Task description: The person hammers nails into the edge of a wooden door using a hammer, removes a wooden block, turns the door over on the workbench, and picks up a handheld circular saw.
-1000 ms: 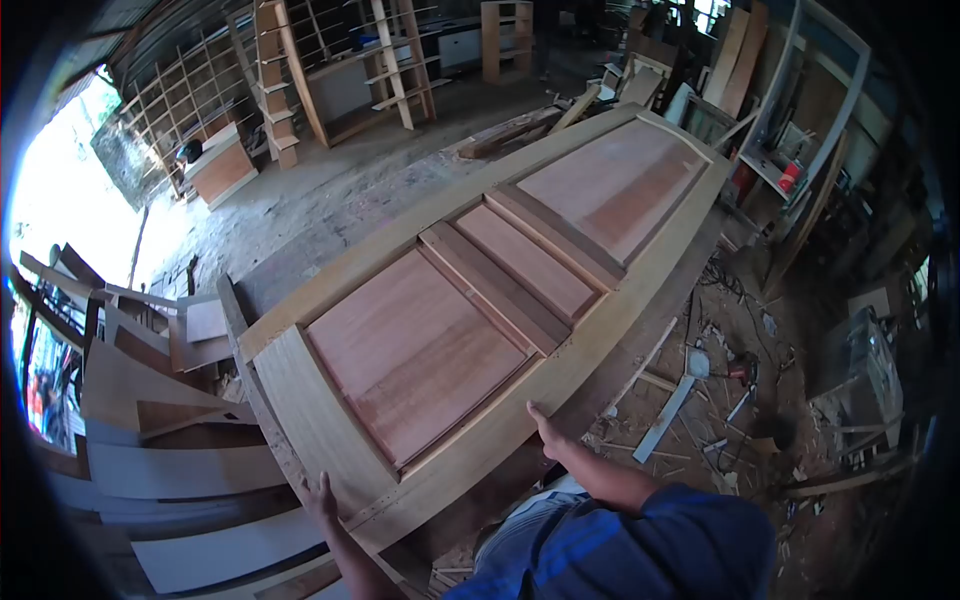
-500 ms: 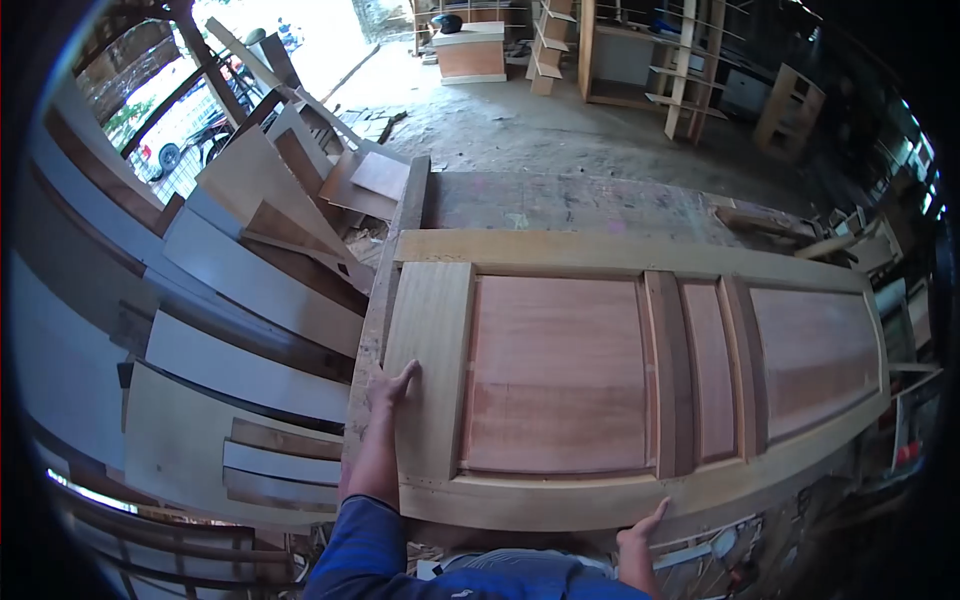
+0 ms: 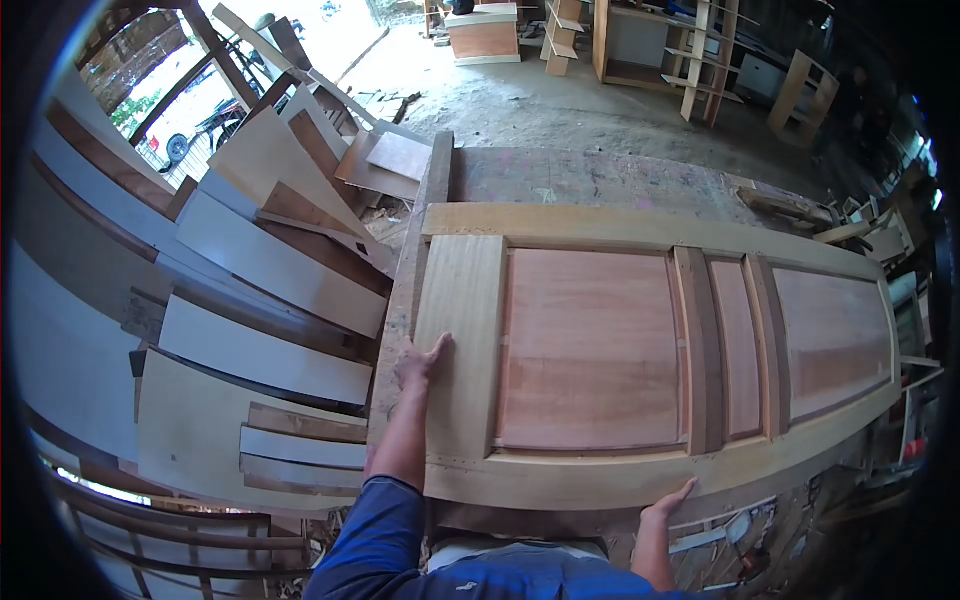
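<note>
A pale wooden panel door with reddish inset panels lies flat across a workbench. My left hand grips its left end, thumb on the top face and fingers at the outer edge, partly hidden. Along the near long edge, my right hand holds the door with the thumb on top; its other fingers are out of sight below the edge. Dark wooden cross rails divide the inset panels.
Several boards and sheets lean and lie close on the left. Scrap wood is piled beyond the right end. A two-tone cabinet and a shelf frame stand on the far floor. Tools and debris lie below the near edge.
The whole scene has shifted right and up in view as my head moved. Both hands keep their places on the door, which shows no clear movement on the bench.
</note>
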